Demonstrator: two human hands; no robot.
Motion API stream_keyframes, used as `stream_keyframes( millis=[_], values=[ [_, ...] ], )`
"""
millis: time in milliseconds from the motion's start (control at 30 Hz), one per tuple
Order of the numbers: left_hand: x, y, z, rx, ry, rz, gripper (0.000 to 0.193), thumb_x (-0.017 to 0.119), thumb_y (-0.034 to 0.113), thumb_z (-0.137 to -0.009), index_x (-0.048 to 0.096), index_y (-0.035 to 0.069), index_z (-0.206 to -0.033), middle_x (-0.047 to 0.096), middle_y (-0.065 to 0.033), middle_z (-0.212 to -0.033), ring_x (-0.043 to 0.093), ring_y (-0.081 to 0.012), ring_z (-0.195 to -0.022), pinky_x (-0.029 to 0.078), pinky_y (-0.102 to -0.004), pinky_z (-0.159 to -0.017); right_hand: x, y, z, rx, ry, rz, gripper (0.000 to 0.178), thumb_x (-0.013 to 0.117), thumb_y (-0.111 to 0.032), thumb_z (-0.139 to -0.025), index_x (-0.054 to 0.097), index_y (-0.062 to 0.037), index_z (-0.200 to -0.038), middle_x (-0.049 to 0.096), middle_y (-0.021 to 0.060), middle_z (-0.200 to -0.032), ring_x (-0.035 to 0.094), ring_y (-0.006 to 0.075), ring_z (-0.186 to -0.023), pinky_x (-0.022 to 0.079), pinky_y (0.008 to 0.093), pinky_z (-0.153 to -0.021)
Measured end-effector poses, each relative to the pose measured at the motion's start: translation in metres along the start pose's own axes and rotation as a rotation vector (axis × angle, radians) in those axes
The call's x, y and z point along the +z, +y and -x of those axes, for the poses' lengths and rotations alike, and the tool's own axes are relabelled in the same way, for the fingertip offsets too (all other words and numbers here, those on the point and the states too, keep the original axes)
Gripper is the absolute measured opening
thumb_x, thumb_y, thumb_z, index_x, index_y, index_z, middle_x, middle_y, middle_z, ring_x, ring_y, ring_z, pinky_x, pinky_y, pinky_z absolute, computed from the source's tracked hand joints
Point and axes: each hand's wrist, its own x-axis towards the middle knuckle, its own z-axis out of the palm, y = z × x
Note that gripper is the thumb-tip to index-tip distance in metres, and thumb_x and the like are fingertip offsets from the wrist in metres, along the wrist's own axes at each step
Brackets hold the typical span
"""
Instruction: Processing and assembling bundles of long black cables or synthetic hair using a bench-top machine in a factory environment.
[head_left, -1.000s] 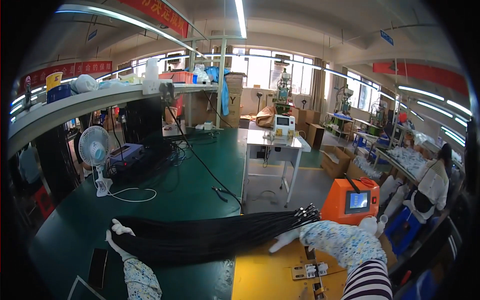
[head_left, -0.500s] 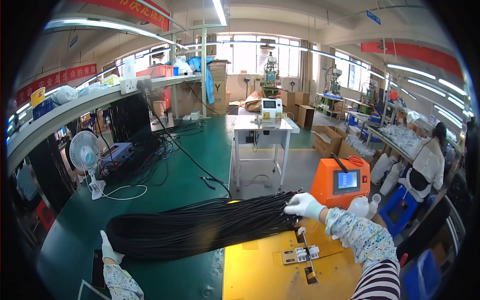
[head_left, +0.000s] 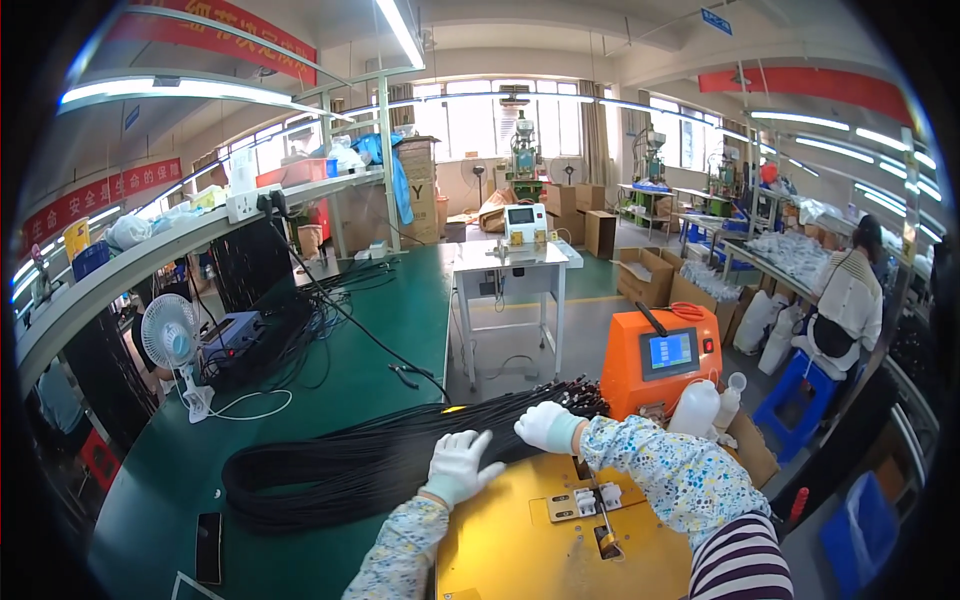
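A thick bundle of black cables (head_left: 330, 470) lies looped across the green tabletop, its bunched ends reaching the orange machine. My left hand (head_left: 462, 468), in a white glove, is over the bundle's near side, its fingers apart and nothing seen in them. To its right, my right hand (head_left: 548, 428), also gloved, is closed against the cables a little short of their ends. Its fingertips are hidden, so what it grips cannot be made out. Below the hands, a yellow plate (head_left: 500, 540) carries a small metal and white fixture (head_left: 590, 500).
An orange machine (head_left: 665, 360) with a screen stands right of the cable ends, white bottles (head_left: 697, 408) beside it. On the left are a small fan (head_left: 172, 335) and a phone (head_left: 208, 548). Black pliers (head_left: 403, 376) lie behind the bundle. A seated person (head_left: 850, 290) is at far right.
My left hand has moved right, from the bundle's looped end to its near middle. My right hand has drawn left from the cable ends and closed. The view has shifted slightly.
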Motion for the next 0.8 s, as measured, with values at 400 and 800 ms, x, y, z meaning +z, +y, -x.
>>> stream_keyframes(
  millis=[400,800],
  values=[
    [0.035,0.016,-0.015,-0.136,-0.112,-0.191,0.047,0.073,0.041,-0.074,0.059,0.011,-0.108,0.054,-0.0086,-0.098,0.053,-0.0282,-0.096,0.04,-0.0418,-0.082,0.012,0.062,0.038,0.102,0.106,-0.107,0.016,0.059,-0.026,-0.085,0.07,-0.0165,-0.093,0.067,0.0051,-0.091,0.064,0.025,-0.092,0.053,0.0409,-0.077],
    [0.034,0.067,-0.032,-0.213,0.036,-0.249,0.057,0.072,0.037,-0.073,0.052,0.008,-0.118,0.053,-0.0149,-0.11,0.05,-0.0334,-0.107,0.034,-0.0457,-0.099,-0.007,0.015,0.109,0.274,0.294,-0.099,0.011,0.059,-0.012,-0.079,0.062,-0.0142,-0.089,0.062,0.0055,-0.084,0.062,0.0245,-0.087,0.052,0.0364,-0.072]
  ],
)
